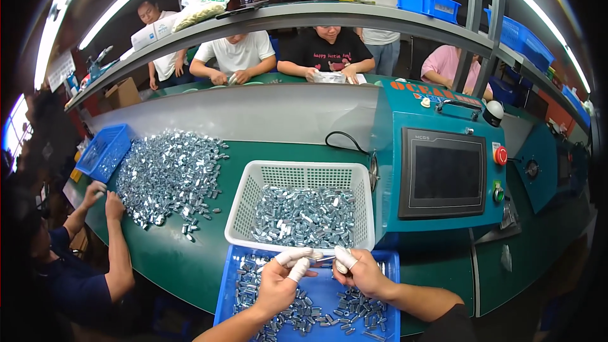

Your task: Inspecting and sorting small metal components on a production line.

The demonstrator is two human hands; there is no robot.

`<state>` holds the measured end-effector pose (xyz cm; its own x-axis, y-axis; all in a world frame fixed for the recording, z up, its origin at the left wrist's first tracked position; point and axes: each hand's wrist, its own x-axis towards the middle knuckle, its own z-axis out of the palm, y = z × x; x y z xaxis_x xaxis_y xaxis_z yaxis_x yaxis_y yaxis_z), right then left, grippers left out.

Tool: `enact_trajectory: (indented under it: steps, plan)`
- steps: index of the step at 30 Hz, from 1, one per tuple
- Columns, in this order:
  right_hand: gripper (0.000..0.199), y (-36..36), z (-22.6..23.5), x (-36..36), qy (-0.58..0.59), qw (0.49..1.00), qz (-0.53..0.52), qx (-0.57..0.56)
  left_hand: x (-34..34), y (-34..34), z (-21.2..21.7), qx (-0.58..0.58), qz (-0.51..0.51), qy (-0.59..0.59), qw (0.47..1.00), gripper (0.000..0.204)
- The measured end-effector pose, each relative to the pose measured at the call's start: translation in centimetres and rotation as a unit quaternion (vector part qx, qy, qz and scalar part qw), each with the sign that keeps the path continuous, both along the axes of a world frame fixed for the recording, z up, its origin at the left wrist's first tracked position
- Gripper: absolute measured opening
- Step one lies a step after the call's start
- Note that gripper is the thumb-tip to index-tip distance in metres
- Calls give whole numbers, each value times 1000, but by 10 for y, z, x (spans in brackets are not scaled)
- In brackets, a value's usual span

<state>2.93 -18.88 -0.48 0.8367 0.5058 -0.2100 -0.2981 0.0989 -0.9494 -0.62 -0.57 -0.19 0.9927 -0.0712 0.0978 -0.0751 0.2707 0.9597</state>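
Note:
White finger covers wrap several fingertips on both of my hands. My left hand (pixel 277 284) and my right hand (pixel 367 273) meet over the blue tray (pixel 218 304), fingers pinched. A thin silvery metal piece (pixel 326 258) spans the gap between their fingertips; its ends are hidden in the fingers. Beneath my hands the tray holds many loose small metal cylinders (pixel 301 311). Just beyond, a white perforated basket (pixel 238 210) holds a heap of similar shiny metal cylinders (pixel 304 216).
A large pile of metal cylinders (pixel 168 174) lies on the green table (pixel 218 278) at left, beside a blue bin (pixel 105 152) and a co-worker's hands (pixel 104 197). A teal machine with a dark screen (pixel 446 174) stands right of the basket. Other people sit behind the grey partition (pixel 278 117).

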Motion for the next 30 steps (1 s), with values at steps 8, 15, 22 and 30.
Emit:
enact_trajectory:
  steps: [8,15,22,30]
  plan:
    - [42,1,0,-4,-9,1000,3,1,-6,4,-8,120,-3,38,992,16]
    - [42,2,-2,-7,-72,997,14,-33,-5,1,-14,-31,-23,66,997,14]
    - [45,-2,0,1,-34,997,54,-39,-5,-2,-14,3,-23,55,998,14]
    - [49,1,5,2,-17,997,57,-44,-3,-2,-7,282,14,-166,945,32]
